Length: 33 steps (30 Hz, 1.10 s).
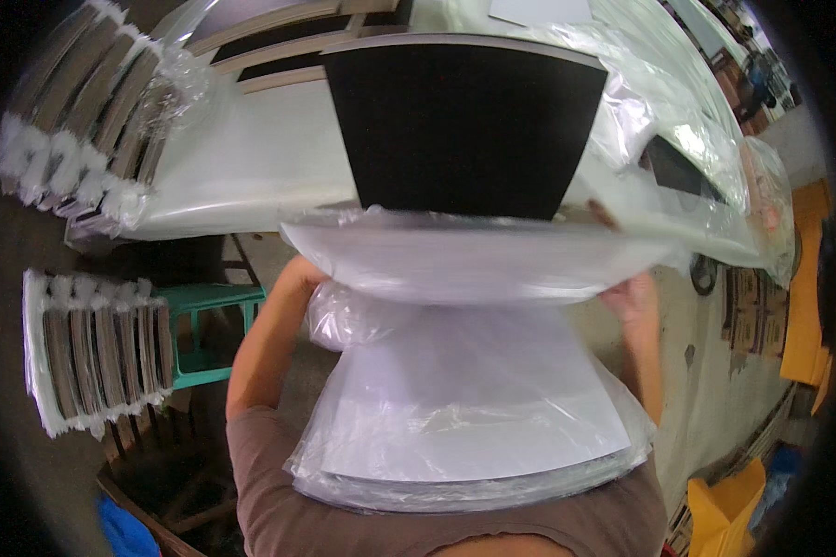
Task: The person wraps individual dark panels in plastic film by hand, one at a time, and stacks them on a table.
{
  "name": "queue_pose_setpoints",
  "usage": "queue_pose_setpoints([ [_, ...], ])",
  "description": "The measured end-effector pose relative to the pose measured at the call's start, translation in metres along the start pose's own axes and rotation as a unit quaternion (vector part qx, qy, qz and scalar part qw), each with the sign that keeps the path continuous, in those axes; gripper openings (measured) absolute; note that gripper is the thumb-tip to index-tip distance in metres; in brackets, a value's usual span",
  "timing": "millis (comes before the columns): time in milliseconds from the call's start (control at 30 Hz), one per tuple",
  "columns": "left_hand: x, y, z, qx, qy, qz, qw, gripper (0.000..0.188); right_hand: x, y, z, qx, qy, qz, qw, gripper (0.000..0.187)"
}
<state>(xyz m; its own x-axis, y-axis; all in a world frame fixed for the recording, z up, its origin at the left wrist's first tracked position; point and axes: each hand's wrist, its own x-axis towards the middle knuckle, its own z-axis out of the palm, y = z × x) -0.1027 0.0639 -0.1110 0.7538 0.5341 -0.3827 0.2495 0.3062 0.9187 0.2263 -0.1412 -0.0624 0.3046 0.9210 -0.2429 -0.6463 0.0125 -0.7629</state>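
Note:
A clear plastic bag (492, 269) spans the space in front of me, its middle blurred by motion. My left hand (312, 271) grips it at the left, the fingers mostly hidden behind the plastic. At the right edge my right hand (630, 295) has hold of it too, with the fingertips tucked under. Closer to my body lies a plastic-wrapped stack with a white top sheet (474, 399), wide at its near end. Whether it is joined to the blurred plastic I cannot tell. Just beyond, a black board (464, 125) with a pale far edge lies on the table.
The table (241, 176) is covered in whitish sheeting. More black boards (288, 42) lie at its far left, near wrapped stacks (84, 93). Other wrapped stacks (107, 348) rest by a green stool (204, 325). Loose plastic (659, 111) and yellow-orange material (803, 288) are at the right.

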Motion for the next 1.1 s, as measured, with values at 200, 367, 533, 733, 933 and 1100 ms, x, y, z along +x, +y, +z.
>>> queue_pose_setpoints([
  [200, -0.013, -0.085, -0.024, -0.104, 0.072, -0.092, 0.988, 0.034, -0.006, 0.074, -0.076, 0.082, -0.026, 0.108, 0.990, 0.053],
  [367, 0.006, -0.109, -0.001, -0.205, 0.182, -0.109, 0.955, 0.026, 0.019, 0.089, -0.093, -0.110, 0.037, 0.118, 0.986, 0.050],
  [533, 0.014, -0.122, -0.002, -0.210, 0.233, -0.057, 0.948, 0.050, 0.035, 0.099, -0.070, -0.060, 0.010, 0.041, 0.997, 0.057],
  [733, -0.005, -0.047, 0.024, 0.382, 0.014, -0.059, 0.922, 0.056, 0.028, 0.093, -0.101, -0.141, -0.064, 0.090, 0.984, 0.059],
  [933, -0.005, -0.055, 0.014, -0.124, 0.133, -0.102, 0.978, 0.038, 0.031, 0.100, -0.089, -0.133, -0.100, 0.115, 0.979, 0.049],
  [1100, 0.059, -0.224, -0.039, 0.022, 0.156, 0.048, 0.986, 0.041, 0.070, 0.136, -0.120, -0.177, -0.038, 0.134, 0.974, 0.030],
])
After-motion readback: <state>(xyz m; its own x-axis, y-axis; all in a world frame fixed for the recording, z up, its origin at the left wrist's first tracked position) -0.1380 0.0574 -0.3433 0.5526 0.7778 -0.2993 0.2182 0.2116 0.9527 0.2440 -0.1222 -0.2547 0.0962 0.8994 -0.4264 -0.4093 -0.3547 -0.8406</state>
